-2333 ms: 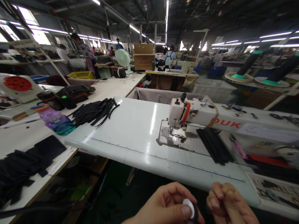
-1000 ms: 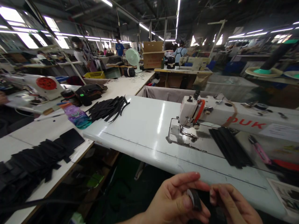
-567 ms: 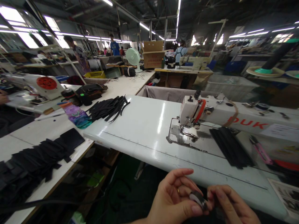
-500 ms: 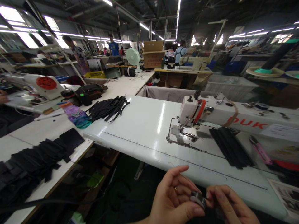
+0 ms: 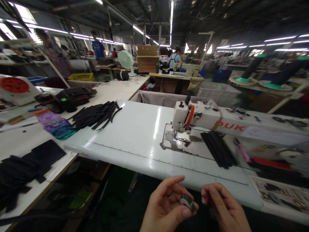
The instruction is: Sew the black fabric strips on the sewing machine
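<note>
Between the thumb and fingers of my left hand (image 5: 166,203) is a small round metal bobbin case (image 5: 186,203), held in front of the table's near edge. My right hand (image 5: 223,203) is just to its right, thumb and fingertips pinched together; whatever they may hold is too fine to see. A small gap separates the two hands. Beyond them stands a white sewing machine (image 5: 205,119) with its needle plate set in the pale tabletop (image 5: 135,135). A stack of black strips (image 5: 218,149) lies beside the needle area.
Loose black strips (image 5: 96,115) lie on the table's far left, near a purple plastic bag (image 5: 54,124). More black pieces (image 5: 21,174) cover the left side table. Pink-handled snips (image 5: 242,152) rest under the machine arm. Other people and a green fan (image 5: 126,60) are farther back.
The view has turned to the right, so the machine and tables appear farther left. My right hand has drawn slightly away from the bobbin case, which stays in my left hand.
</note>
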Demonstrator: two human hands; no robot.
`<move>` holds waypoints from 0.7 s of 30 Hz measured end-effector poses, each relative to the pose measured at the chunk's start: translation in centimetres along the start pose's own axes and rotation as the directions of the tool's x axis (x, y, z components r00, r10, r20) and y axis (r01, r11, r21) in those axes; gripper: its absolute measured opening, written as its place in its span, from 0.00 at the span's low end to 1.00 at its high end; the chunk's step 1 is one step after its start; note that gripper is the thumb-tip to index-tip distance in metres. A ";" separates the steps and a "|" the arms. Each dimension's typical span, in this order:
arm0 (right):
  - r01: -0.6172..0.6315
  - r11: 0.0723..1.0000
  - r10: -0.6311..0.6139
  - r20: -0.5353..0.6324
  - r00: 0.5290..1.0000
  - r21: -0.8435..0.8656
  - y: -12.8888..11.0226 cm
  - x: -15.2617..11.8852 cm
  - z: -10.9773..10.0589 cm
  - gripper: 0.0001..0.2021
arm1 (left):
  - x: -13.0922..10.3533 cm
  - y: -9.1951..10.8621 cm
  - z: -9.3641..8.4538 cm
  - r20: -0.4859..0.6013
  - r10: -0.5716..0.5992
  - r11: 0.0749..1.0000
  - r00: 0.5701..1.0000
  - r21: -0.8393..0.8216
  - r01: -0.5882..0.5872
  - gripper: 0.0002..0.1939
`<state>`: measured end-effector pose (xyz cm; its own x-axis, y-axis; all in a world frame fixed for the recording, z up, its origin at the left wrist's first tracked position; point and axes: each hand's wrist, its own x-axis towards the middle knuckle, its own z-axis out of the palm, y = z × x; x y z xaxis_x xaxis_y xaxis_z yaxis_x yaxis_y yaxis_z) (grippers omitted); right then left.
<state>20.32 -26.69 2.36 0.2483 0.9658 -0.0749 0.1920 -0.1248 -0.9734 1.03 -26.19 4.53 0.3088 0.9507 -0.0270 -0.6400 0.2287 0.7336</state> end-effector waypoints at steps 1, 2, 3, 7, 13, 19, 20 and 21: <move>0.004 1.000 -0.004 -0.089 0.996 0.007 0.2 0.5 -0.6 0.19 | 0.0 0.2 0.0 -0.001 -0.023 1.000 1.000 -0.004 0.023 0.27; 0.019 1.000 -0.017 -0.193 0.981 0.007 0.4 1.2 -1.3 0.19 | 0.0 0.3 0.0 -0.007 -0.044 0.999 0.999 -0.009 0.044 0.25; 0.041 0.999 -0.041 -0.299 0.953 -0.007 0.6 1.9 -2.2 0.20 | 0.0 0.4 0.0 -0.017 -0.062 0.998 0.998 -0.013 0.062 0.23; 0.111 0.912 -0.328 -0.541 0.775 -0.395 0.9 5.5 -6.3 0.23 | 0.1 0.4 0.1 -0.071 -0.114 0.993 0.991 -0.029 0.112 0.19; -0.182 0.499 -0.459 -0.437 0.774 -0.847 -1.1 12.2 -9.2 0.25 | 0.2 0.1 0.6 -0.056 -0.167 0.979 0.984 -0.126 0.159 0.18; -0.222 0.496 -0.294 -0.402 0.867 -0.839 -3.3 13.2 -9.0 0.15 | 0.5 -0.2 0.2 -0.052 -0.154 0.964 0.987 -0.228 0.138 0.19; -0.230 0.519 -0.299 -0.427 0.853 -0.823 -3.4 12.0 -8.4 0.14 | 0.7 -0.3 0.1 -0.060 -0.129 0.967 0.990 -0.226 0.113 0.20; -0.203 0.574 -0.304 -0.437 0.846 -0.793 -3.4 10.5 -7.6 0.13 | 0.8 -0.3 -0.1 -0.072 -0.102 0.971 0.992 -0.225 0.083 0.20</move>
<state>29.47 -17.89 6.48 0.5668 0.7560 0.3275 0.8128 -0.4480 -0.3723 1.45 -25.46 4.24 0.3206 0.9352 -0.1505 -0.7538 0.3481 0.5574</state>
